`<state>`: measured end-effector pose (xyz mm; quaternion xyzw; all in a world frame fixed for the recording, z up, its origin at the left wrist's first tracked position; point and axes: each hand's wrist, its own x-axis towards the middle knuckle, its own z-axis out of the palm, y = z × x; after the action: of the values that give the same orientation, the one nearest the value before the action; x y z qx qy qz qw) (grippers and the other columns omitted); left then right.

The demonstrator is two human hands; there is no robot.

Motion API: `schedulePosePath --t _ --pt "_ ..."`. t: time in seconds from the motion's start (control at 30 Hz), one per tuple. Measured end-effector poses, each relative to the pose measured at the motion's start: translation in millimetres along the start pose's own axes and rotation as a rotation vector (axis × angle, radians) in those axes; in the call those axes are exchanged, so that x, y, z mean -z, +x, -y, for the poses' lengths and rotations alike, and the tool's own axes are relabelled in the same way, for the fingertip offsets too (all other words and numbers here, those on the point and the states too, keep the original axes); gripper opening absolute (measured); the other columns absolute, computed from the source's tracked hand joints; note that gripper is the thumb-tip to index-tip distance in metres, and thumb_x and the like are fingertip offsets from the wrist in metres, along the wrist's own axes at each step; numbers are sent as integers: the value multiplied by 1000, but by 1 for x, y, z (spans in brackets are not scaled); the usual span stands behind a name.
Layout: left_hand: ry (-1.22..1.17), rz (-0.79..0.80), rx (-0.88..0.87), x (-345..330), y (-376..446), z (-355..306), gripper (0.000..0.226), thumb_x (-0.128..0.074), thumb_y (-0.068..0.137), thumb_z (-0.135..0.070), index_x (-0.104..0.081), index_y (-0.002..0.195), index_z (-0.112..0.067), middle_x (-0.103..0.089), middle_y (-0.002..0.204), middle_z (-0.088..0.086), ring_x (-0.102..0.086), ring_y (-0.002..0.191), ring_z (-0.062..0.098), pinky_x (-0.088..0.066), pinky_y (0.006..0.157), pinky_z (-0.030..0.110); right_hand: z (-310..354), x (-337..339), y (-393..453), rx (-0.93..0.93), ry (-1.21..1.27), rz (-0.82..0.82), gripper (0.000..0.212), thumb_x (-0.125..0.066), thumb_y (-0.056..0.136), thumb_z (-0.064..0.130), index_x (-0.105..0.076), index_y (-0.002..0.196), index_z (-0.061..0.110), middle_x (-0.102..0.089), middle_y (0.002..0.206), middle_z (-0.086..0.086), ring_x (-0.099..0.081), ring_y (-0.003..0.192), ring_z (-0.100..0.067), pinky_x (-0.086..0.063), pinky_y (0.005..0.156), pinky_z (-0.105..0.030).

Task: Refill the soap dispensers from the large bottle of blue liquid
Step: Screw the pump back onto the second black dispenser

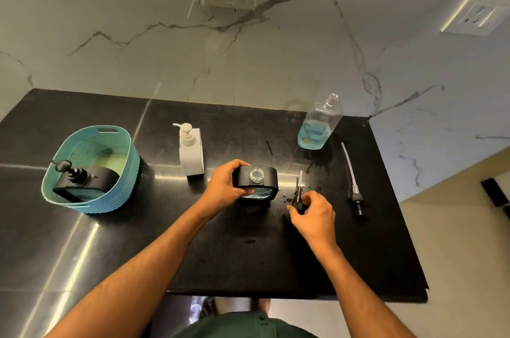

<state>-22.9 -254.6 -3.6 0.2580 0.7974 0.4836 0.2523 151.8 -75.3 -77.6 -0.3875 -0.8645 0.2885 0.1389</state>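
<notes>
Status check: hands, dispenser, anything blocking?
Left hand grips open black dispenser. Right hand on its black pump, on counter. Large bottle uncapped, blue liquid low. Nothing blocking.

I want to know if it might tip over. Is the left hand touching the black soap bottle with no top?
Touching. The head view shows the left hand wrapped around the open black dispenser, fingers over its far edge and thumb pressed on its near side.

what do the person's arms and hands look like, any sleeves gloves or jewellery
Both forearms are bare up to the frame edge, with no sleeves in view. The left hand and the right hand wear no gloves, and no rings, watch or bracelets can be seen. Below, between the arms, shows a dark green garment.
</notes>
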Motion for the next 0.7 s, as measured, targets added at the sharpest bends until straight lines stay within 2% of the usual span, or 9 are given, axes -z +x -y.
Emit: schedulePosePath --t 0.13,0.23,0.4,0.53,0.6,0.7 --pt "21 19 -14 -3 -3 6 54 -89 70 1 -65 117 -10 -70 114 4 -66 108 20 -55 97 35 5 -3 -8 -27 -85 25 40 -82 79 38 -59 106 19 -59 102 3 -59 94 -16 -41 82 -26" --pt "15 27 -20 -6 -4 10 55 -89 69 2 -65 117 -11 -70 113 4 -67 107 19 -56 98 39 9 -1 -9 -46 -81 3 38 -81 81 31 -60 108 16 -61 104 2 -61 98 -19 -38 84 -25" --pt "-6 49 -28 -6 -5 16 55 -88 69 3 -65 118 -9 -70 115 7 -67 109 22 -55 100 44 31 22 -13 -39 24 -113 36 -83 73 18 -56 97 18 -63 91 4 -65 85 -21 -47 77 -32" --pt "-19 50 -38 -7 -4 20 55 -88 69 3 -65 118 -9 -70 114 6 -67 108 20 -55 99 41 64 52 -19 102 121 -200 29 -82 72 12 -61 91 18 -65 84 4 -65 76 -15 -58 72 -42" --pt "-20 50 -43 -7 -3 21 56 -88 69 2 -65 118 -10 -70 114 5 -67 108 19 -55 99 39 81 67 -22 197 139 -228 29 -82 72 11 -65 95 18 -66 88 5 -65 78 -9 -58 72 -37" --pt "-6 56 -44 -8 0 23 56 -88 70 1 -64 118 -11 -70 115 3 -67 109 17 -55 98 37 103 87 -27 315 134 -253 30 -83 71 11 -70 98 17 -64 93 7 -63 81 -4 -54 73 -17"
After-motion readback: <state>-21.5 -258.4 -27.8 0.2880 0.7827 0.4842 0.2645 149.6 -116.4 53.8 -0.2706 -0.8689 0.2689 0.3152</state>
